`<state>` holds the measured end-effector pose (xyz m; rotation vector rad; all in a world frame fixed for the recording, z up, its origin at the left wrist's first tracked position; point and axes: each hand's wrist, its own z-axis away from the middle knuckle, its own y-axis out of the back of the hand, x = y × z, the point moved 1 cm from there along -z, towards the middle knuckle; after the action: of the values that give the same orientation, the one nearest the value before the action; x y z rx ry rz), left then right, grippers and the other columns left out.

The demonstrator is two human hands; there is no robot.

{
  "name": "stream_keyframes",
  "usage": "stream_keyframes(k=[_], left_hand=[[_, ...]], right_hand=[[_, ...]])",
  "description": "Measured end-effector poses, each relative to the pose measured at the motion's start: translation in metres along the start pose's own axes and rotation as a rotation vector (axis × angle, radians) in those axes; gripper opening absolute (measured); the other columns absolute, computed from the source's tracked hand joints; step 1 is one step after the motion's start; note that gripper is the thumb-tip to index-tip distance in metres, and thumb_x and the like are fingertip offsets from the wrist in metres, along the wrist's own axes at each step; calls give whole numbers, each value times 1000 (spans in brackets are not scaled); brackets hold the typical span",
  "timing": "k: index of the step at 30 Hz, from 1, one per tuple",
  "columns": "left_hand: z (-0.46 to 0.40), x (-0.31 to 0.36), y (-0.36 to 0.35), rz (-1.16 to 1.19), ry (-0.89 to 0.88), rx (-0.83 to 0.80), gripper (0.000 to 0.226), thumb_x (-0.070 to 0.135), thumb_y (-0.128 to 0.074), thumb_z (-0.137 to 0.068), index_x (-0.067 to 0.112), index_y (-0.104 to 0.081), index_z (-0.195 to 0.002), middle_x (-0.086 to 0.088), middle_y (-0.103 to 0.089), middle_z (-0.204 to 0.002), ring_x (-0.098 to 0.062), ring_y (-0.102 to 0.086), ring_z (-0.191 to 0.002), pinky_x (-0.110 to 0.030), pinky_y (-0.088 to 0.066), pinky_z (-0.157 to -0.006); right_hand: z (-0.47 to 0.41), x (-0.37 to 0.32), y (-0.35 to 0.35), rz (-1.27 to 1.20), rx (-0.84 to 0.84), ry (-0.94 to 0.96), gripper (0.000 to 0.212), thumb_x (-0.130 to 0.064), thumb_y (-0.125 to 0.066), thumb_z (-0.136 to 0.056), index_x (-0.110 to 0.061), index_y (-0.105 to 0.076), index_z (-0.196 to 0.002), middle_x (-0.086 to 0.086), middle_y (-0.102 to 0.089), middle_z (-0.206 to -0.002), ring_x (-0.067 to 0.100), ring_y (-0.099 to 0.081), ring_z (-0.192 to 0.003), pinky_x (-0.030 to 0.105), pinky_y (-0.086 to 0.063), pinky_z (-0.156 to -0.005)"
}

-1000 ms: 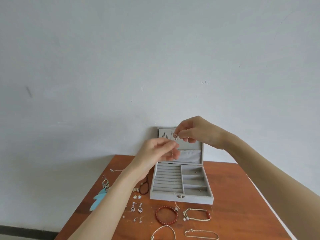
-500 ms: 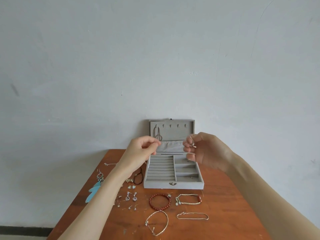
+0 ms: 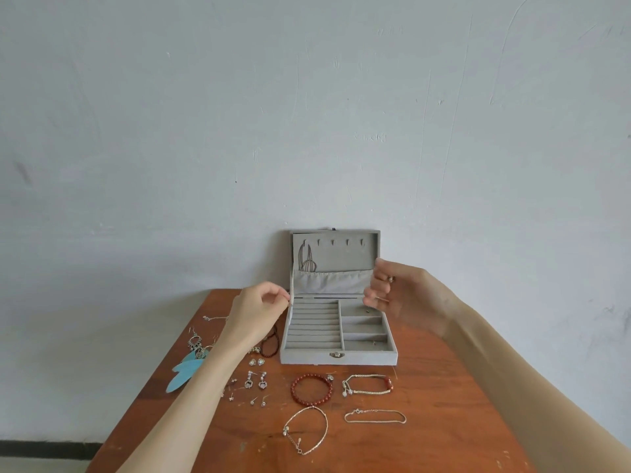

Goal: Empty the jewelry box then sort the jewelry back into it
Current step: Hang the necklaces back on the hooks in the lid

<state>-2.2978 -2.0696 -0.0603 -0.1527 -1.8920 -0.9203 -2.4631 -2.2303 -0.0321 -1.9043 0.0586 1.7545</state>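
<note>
Both hands hover at the open jewelry box: left hand with fingertips pinched together by its left edge, right hand loosely curled at the lid's right side; whether either pinches anything I cannot tell. Nearest me on the wooden table lie two silver chain bracelets, then a red bead bracelet and small earrings. Farther back sits the box, a necklace hanging inside its upright lid.
</note>
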Motion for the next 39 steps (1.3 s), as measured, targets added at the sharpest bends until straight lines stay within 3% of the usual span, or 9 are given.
stream_keyframes(k=[6,11,16,21,23,25,27,31,39], left_hand=[[-1,4,-11,95,80,-170,23,6,-45,-89,18,-65,-90,4,-69,-95,-5,-63,-89,-26,-49,-87],[2,15,-29,206,-15,-535,40,9,-47,-93,24,-46,-130,15,-55,-125,1,-47,-121,-21,-35,-102],[4,27,-50,346,-56,-722,42,28,-56,-90,31,-43,-131,18,-60,-123,7,-49,-117,-21,-33,-97],[1,18,-59,381,-96,-683,20,22,-52,-92,16,-60,-109,3,-69,-88,-12,-65,-91,-26,-48,-93],[-1,12,-60,443,-62,-677,16,18,-50,-93,12,-63,-100,4,-58,-67,-12,-56,-64,-23,-52,-72],[-4,7,-60,469,-48,-659,17,21,-48,-94,13,-63,-95,7,-42,-57,-9,-36,-53,-19,-36,-54],[-8,4,-58,446,-56,-624,20,24,-45,-95,14,-62,-92,8,-34,-55,-10,-27,-52,-21,-27,-51],[-20,3,-51,325,-92,-545,23,26,-43,-96,15,-62,-90,8,-33,-55,-8,-29,-51,-17,-31,-52],[-72,14,-37,141,-144,-511,23,24,-45,-96,18,-64,-85,10,-37,-53,-6,-33,-50,-17,-32,-52]], right_hand=[[-8,-11,-13,338,-76,0,20,-11,-49,-92,-10,-60,-75,-1,-48,-56,14,-51,-56,26,-47,-68],[-24,-23,-33,579,-184,-31,21,-11,-51,-92,-8,-59,-72,6,-57,-69,15,-56,-66,26,-49,-72],[-34,-33,-37,733,-132,-8,28,-19,-51,-93,-5,-56,-70,5,-54,-71,14,-52,-68,23,-46,-65],[-34,-35,-19,711,-93,-27,26,-17,-51,-93,-7,-55,-69,3,-52,-71,13,-50,-67,21,-44,-61],[-34,-33,-10,693,-76,-42,27,-18,-51,-93,-6,-54,-69,4,-51,-70,13,-49,-65,21,-44,-60],[-35,-30,-3,661,-55,-52,31,-21,-50,-94,-7,-53,-67,3,-50,-67,13,-48,-62,20,-44,-57],[-38,-25,4,627,-24,-58,37,-24,-51,-94,-9,-50,-59,4,-50,-65,14,-47,-58,21,-44,-55],[-47,-11,20,612,22,-86,39,-22,-56,-91,-12,-49,-54,6,-55,-65,15,-49,-58,22,-44,-55],[-74,18,45,433,-36,-184,9,-14,-53,-91,-9,-60,-89,7,-63,-67,15,-51,-60,26,-43,-64]])
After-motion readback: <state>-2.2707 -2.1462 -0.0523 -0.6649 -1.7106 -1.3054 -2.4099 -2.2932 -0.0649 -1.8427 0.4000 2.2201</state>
